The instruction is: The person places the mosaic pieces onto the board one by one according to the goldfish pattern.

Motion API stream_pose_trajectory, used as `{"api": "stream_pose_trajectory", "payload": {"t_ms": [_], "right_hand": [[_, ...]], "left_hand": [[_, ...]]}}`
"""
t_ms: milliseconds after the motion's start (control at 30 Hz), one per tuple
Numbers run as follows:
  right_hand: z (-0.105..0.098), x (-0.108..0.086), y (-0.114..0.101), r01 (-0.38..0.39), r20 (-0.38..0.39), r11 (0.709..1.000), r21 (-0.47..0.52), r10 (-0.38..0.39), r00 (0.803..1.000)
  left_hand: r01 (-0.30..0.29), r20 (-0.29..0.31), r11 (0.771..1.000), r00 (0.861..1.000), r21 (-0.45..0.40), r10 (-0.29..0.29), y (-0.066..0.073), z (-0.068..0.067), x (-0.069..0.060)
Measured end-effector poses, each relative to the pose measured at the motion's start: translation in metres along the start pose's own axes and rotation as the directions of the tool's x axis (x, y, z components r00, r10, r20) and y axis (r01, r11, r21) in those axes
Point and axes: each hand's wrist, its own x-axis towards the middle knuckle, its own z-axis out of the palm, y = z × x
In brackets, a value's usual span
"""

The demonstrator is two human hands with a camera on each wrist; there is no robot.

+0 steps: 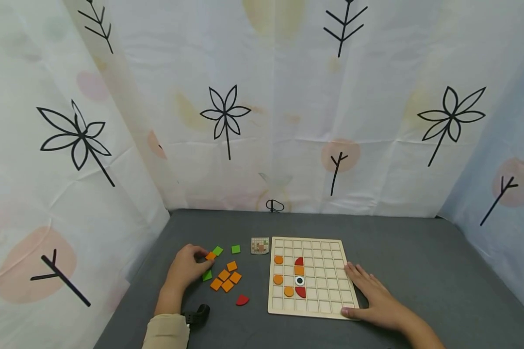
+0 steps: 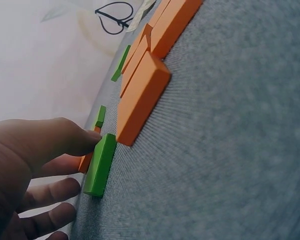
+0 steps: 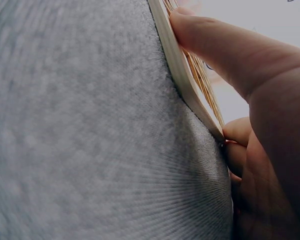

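Note:
At the left of the head view, my left hand (image 1: pixel 188 266) pinches an orange square tile (image 1: pixel 211 256) between thumb and index finger; the left wrist view shows this orange tile (image 2: pixel 84 164) partly hidden behind a green tile (image 2: pixel 100 167). Green tiles lie close by, one beyond the fingers (image 1: pixel 217 251) and another below them (image 1: pixel 207 275). A wooden grid board (image 1: pixel 327 276) lies to the right, bearing orange discs, red quarter-circles, an orange square and a black-and-white ring piece. My right hand (image 1: pixel 377 303) rests along its right edge, fingers extended, thumb on the near corner.
Several orange squares (image 1: pixel 227 285) lie loose between left hand and board, with a red quarter-circle (image 1: pixel 242 300) nearer and a green square (image 1: pixel 236 249) farther back. A small patterned card (image 1: pixel 259 245) sits beside the board's far left corner. Printed curtains (image 1: pixel 288 145) enclose the grey table (image 1: pixel 401 242).

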Motion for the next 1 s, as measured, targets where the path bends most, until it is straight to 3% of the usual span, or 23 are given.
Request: {"api": "stream_pose_trajectory", "payload": {"t_ms": [700,867,1000], "right_hand": [[0.001,-0.001,0.001,-0.015,0.005,1.000,0.007,0.015,1.000],[0.001,0.000,0.001,0.002,-0.008,1.000,0.002,-0.002,1.000],[0.001,-0.001,0.002,0.012,-0.011,1.000,-0.013,-0.012,1.000]], "left_hand": [[0.007,-0.028,1.000,1.000,-0.006,-0.007,0.004,0.003,0.000],[-0.013,-0.040,1.000,0.999,-0.026,0.012,0.011,0.002,0.000],[-0.045,-0.041,0.998,0.998,-0.044,0.043,0.025,0.006,-0.001]]}}
